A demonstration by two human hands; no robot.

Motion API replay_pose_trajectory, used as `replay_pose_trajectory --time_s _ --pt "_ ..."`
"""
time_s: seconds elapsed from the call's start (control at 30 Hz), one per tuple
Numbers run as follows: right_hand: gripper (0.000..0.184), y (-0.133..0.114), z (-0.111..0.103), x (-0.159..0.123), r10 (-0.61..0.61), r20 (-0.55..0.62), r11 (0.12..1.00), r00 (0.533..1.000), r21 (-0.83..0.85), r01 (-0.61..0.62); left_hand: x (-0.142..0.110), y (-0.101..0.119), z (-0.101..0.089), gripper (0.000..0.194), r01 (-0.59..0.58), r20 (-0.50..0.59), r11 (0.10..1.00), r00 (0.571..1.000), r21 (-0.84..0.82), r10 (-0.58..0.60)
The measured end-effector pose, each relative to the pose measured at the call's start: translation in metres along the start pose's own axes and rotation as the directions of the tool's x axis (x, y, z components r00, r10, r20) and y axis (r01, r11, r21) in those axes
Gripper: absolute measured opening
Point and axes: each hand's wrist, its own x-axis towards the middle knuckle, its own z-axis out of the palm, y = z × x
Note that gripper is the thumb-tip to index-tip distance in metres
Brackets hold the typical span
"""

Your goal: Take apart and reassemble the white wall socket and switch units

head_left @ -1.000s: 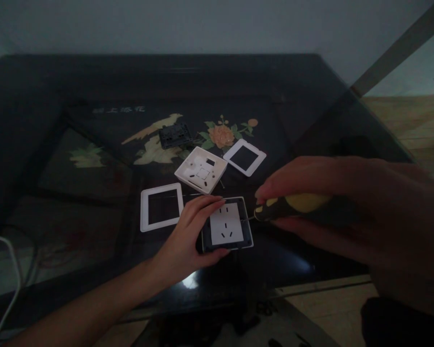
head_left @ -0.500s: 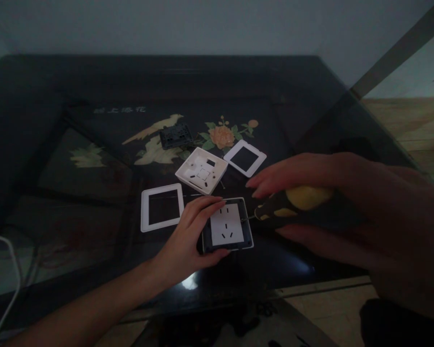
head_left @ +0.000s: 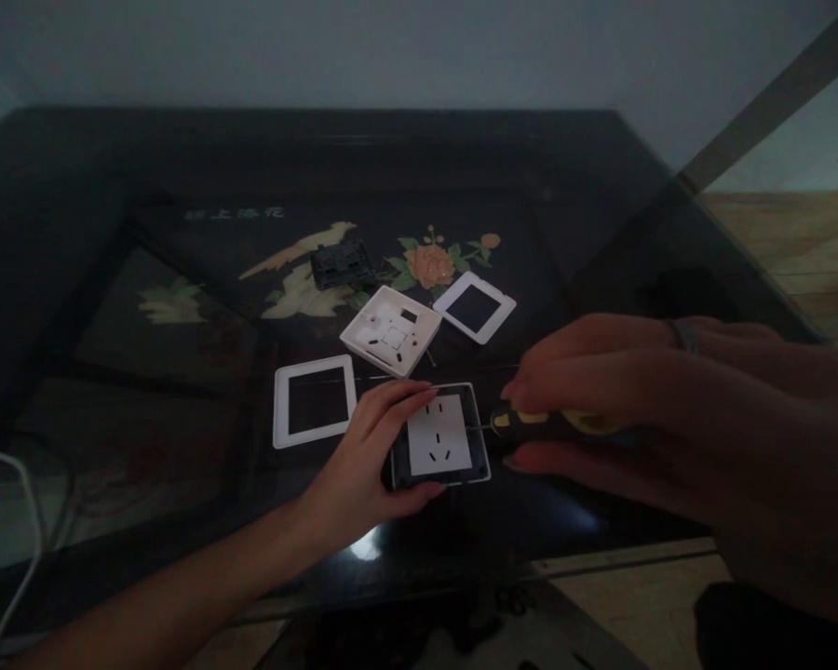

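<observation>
A wall socket [head_left: 439,448] with a white face and dark surround lies face up near the table's front edge. Fingers and thumb of my left hand [head_left: 373,451] clasp it from the left, at its top and bottom edges. My right hand [head_left: 642,409] is wrapped round the black and yellow handle of a screwdriver [head_left: 531,424]. The screwdriver lies nearly level, its thin shaft reaching left to the right side of the socket's white face. Whether the tip sits in a slot or a screw is too small to tell.
Behind the socket are a white back box [head_left: 389,333], a small screw [head_left: 431,357], and white frames at the left [head_left: 280,405] and right [head_left: 493,319]. A dark plastic part [head_left: 341,263] lies farther back on the dark glossy table [head_left: 202,447]. At far left hangs a white cable [head_left: 33,507].
My right hand's fingers have closed in round the screwdriver handle, from a looser, more open hold. The left hand and socket stay nearly still.
</observation>
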Motion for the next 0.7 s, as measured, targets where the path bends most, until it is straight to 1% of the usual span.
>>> replay_pose_trajectory --time_s 0.07,0.1,0.17,0.23,0.3,0.4,0.43,0.5,0.53,0.6,0.7 --pt "0.021 -0.002 -0.003 0.000 -0.022 0.015 1.000 1.000 0.006 0.022 0.000 0.000 0.000 0.078 -0.003 0.000 1.000 1.000 0.005 0.003" --pt "0.027 -0.003 -0.005 -0.001 -0.042 0.024 0.999 0.999 0.013 0.041 0.000 0.001 0.000 0.078 -0.002 0.001 1.000 1.000 0.006 0.002" --pt "0.038 -0.005 -0.007 -0.001 -0.032 0.044 0.999 0.999 0.029 0.030 0.000 0.000 0.000 0.079 -0.002 0.003 1.000 1.000 0.004 0.002" --pt "0.040 -0.008 -0.008 -0.001 -0.034 0.063 0.998 0.997 0.055 0.030 0.000 0.000 0.000 0.080 0.000 0.000 1.000 1.000 0.006 0.000" --pt "0.035 -0.009 -0.007 0.000 -0.023 0.054 0.996 0.998 0.089 0.018 -0.001 -0.001 0.001 0.080 -0.005 -0.013 1.000 1.000 0.005 0.005" --pt "0.020 -0.006 0.000 0.002 -0.015 0.018 0.993 1.000 0.118 0.013 -0.001 -0.002 0.002 0.081 0.003 -0.013 1.000 1.000 -0.001 -0.003" --pt "0.018 -0.004 0.002 0.003 -0.046 0.009 0.993 0.999 0.108 0.045 -0.001 -0.002 0.002 0.081 0.003 -0.007 1.000 1.000 -0.001 -0.003" --pt "0.011 0.001 0.004 0.004 -0.103 -0.030 0.994 0.994 0.036 0.104 -0.001 -0.002 0.001 0.081 0.000 0.003 1.000 1.000 -0.001 0.000" --pt "0.011 0.003 0.004 0.005 -0.129 -0.031 0.992 0.991 0.005 0.130 -0.001 -0.002 0.001 0.081 -0.004 0.003 1.000 1.000 -0.004 0.004" --pt "0.023 0.004 0.000 0.005 -0.132 -0.014 0.991 0.991 -0.025 0.132 -0.001 -0.003 0.001 0.079 -0.003 0.001 1.000 1.000 -0.020 0.003" --pt "0.038 0.001 -0.008 0.004 -0.092 0.064 0.996 0.994 0.015 0.092 -0.002 -0.004 0.001 0.076 0.013 0.009 0.999 1.000 -0.044 -0.012"
